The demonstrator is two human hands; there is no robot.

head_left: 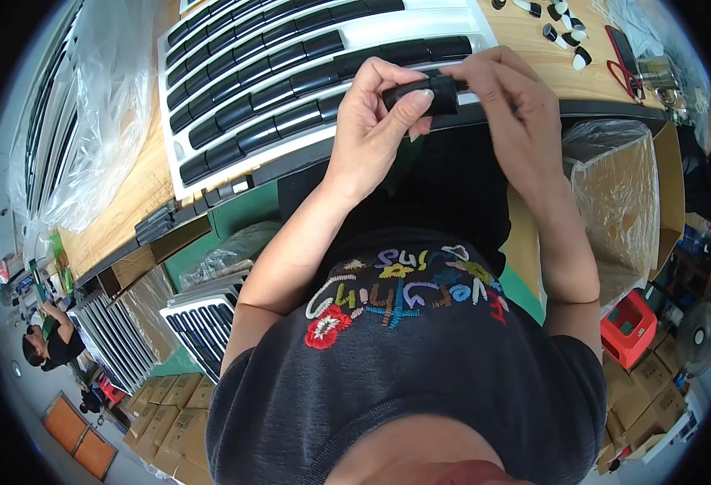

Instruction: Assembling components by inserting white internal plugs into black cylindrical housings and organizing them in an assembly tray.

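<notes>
My left hand (368, 129) grips a short, glossy black cylinder (446, 95), its thumb lying along the near side. At the cylinder's right end is my right hand (521, 109), its fingers bent and pinched together. What those fingertips hold, if anything, is too small to make out. Both hands are over the near edge of the bench, beside a white tray (176, 153). Rows of similar black cylinders (295, 119) lie on their sides in the tray's grooves. Part of the nearest rows is hidden behind my left hand.
Several small black-and-white caps (582, 56) lie on the wooden bench (121, 206), near red-handled scissors (626, 79) and a glass jar (659, 74). Clear plastic sheeting (113, 105) covers the left side. A plastic-lined carton (614, 194) stands below right, near a red stool (629, 327).
</notes>
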